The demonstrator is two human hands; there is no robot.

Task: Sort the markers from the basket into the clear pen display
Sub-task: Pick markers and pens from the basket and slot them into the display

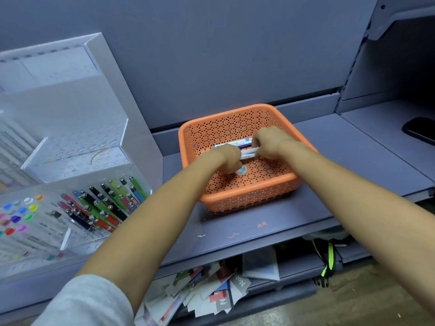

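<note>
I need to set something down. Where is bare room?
Bare shelf right of the orange basket, up to the ledge holding the phone, and a strip along its front. Crowded: basket middle, where left hand and right hand grip white markers; lower row of coloured markers in the clear display.

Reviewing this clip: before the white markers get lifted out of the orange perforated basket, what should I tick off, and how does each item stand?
1. The left hand grips the white markers: ok.
2. The right hand grips their other end: ok.
3. No marker left behind in the orange perforated basket: cannot tell, the hands hide part of its floor.
4. Free slot for them in the clear acrylic pen display: cannot tell; its lower tier holds coloured markers.
5. Way across the grey shelf to the display unobstructed: ok.
</note>
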